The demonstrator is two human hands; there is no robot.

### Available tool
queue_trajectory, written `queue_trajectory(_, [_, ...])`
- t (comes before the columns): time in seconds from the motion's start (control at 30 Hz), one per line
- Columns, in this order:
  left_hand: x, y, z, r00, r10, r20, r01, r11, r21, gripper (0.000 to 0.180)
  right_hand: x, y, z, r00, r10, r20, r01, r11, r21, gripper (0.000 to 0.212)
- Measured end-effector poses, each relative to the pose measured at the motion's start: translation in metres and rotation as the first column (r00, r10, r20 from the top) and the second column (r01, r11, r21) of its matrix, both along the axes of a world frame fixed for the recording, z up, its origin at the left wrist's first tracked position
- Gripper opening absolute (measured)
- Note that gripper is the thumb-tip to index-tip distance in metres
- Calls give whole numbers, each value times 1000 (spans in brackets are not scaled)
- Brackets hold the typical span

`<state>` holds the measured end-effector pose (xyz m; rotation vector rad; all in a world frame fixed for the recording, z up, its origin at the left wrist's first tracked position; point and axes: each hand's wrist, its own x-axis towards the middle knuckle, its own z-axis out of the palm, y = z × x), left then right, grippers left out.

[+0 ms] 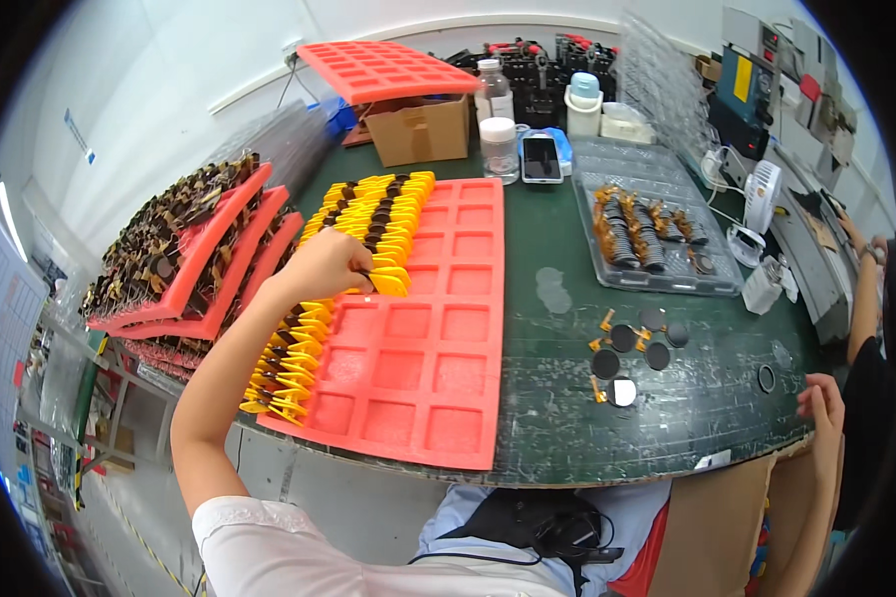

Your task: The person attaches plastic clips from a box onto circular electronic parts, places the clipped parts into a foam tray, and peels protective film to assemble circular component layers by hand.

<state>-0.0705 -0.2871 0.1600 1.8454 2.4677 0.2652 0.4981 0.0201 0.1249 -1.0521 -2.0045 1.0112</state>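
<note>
fingers of left hand seemingly pinching yellow piece over pink tray; right hand resting, fingers apart. likely handling single piece; next move needing soft grip.

No lettering, number or sign here is legible.

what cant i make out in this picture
Head view:
Left hand: whether it grips a yellow piece; the hand itself hides the contact.
Back carton: its contents, covered by a pink tray.
Co-worker: mostly cut off by the dark rim.
Left chart: writing too small.
</note>
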Motion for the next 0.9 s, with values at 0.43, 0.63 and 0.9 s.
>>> queue_trajectory(0.43, [-33,-10,-18,998,-41,57,38,998,52,23,-122,-36,-11,931,288,223,-307,950,55,11])
queue_trajectory(0.63, [-35,-10,-22,998,-56,34,55,998,30,22,-121,-40,-15,933,278,228,-301,951,71,11])
queue_trajectory(0.9, [-48,-6,-33,996,-78,-44,77,997,-25,19,-101,-31,-22,933,265,242,-305,941,146,9])
